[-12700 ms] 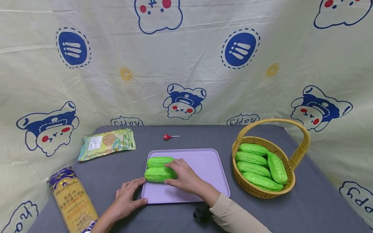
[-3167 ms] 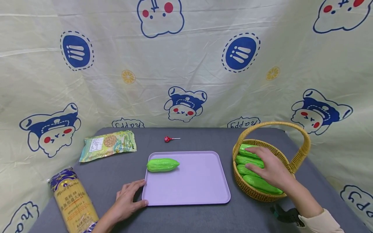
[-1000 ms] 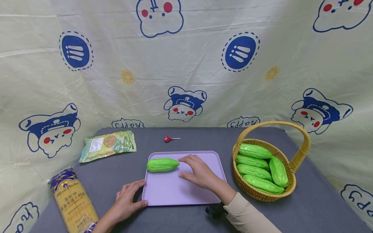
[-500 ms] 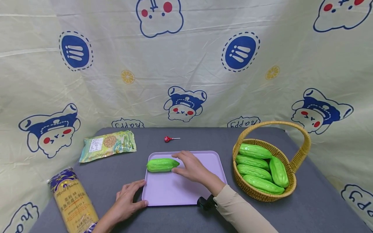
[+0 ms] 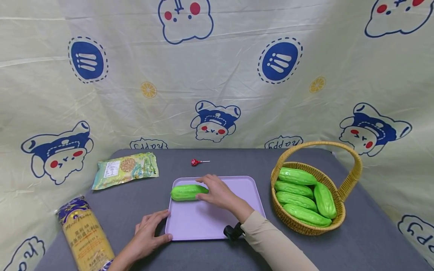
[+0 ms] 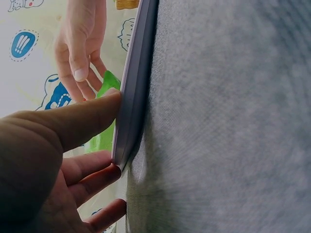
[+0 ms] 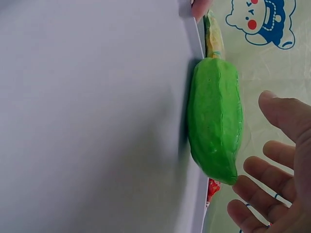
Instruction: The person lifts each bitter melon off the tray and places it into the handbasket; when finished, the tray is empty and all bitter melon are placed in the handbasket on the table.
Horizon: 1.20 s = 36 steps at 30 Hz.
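Note:
A green bitter melon (image 5: 184,192) lies at the left of the lilac tray (image 5: 234,226). My right hand (image 5: 218,192) is over the tray at the melon's pointed end, thumb and fingers spread. In the right wrist view, a gap shows between the thumb and the bitter melon (image 7: 215,119), and a fingertip sits close to its tip; whether they touch I cannot tell. My left hand (image 5: 146,231) rests at the tray's front left corner. In the left wrist view its thumb (image 6: 90,119) and fingertips touch the tray's rim (image 6: 130,87).
Several bitter melons (image 5: 296,201) fill a wicker basket (image 5: 313,229) with a tall handle on the right. A pasta packet (image 5: 86,237) lies on the left, with a green food packet (image 5: 125,169) behind it. Beyond the tray is a red lollipop (image 5: 194,162).
Two bitter melons lay on the tray at first; one is there now. My right hand was over the basket, then came left to the remaining melon. My left hand stays at the corner.

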### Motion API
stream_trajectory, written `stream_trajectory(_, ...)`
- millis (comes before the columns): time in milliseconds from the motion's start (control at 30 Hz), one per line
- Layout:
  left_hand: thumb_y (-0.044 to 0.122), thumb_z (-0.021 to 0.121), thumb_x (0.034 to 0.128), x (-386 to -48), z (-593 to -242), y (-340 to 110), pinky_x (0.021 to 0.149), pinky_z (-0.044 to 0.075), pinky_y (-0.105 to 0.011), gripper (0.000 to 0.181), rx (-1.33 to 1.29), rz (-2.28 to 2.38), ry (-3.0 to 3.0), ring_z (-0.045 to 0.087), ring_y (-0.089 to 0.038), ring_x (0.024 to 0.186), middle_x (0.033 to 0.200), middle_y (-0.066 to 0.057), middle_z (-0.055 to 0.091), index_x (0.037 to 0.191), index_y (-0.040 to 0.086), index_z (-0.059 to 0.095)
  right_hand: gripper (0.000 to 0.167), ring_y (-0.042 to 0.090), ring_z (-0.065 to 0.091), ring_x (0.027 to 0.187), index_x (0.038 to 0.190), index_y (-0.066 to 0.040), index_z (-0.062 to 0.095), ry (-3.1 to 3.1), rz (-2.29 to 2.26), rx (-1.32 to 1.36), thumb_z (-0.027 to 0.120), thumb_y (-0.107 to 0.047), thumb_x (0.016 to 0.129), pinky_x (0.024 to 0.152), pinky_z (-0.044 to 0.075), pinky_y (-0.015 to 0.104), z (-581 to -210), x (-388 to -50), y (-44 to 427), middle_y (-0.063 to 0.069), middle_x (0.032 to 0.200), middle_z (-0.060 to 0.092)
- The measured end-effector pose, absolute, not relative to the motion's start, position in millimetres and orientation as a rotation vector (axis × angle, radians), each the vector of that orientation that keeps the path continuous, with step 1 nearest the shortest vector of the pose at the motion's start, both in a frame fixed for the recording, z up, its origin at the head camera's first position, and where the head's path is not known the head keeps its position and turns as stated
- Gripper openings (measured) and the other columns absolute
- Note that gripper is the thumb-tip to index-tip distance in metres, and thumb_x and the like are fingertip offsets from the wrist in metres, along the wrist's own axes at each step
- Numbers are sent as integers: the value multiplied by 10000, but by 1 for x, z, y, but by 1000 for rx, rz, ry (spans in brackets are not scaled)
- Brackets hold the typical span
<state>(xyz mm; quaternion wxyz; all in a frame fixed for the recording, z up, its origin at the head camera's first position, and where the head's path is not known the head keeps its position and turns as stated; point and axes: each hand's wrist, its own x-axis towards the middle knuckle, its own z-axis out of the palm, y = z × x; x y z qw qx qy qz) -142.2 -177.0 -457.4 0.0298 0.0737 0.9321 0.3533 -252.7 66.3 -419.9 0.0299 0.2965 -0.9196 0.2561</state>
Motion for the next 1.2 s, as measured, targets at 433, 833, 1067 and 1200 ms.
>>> stream_trajectory(433,324,782,726,-143,-456,-178,944,222,-568,640,229,1082,2864,386,-313,1231,1381,-67,514,1297,145,555,497,271,540,1146,1272,-77,563,-2901,832,891,663,-339,861,972,419,425,-427,-266,62,105,1224,607)
stream_trajectory(833,305,785,721,-143,-457,-178,929,239,-549,629,222,1082,2878,395,-301,1224,1369,-57,525,1288,145,563,425,289,569,1141,1251,-36,571,-2922,867,897,572,-313,929,984,421,422,-435,-273,54,135,1202,622)
stream_trajectory(1067,310,784,722,-143,-457,-178,928,239,-549,626,220,1084,2867,389,-304,1234,1370,-54,524,1286,150,564,410,278,573,1141,1249,-37,574,-2923,900,900,535,-316,951,983,421,426,-439,-277,50,133,1193,627)
stream_trajectory(1200,310,784,721,-143,-457,-177,925,244,-545,627,224,1080,2873,394,-303,1231,1366,-55,527,1286,150,564,406,273,576,1135,1244,-42,577,-2925,897,891,537,-318,949,980,423,424,-440,-278,49,128,1189,627)
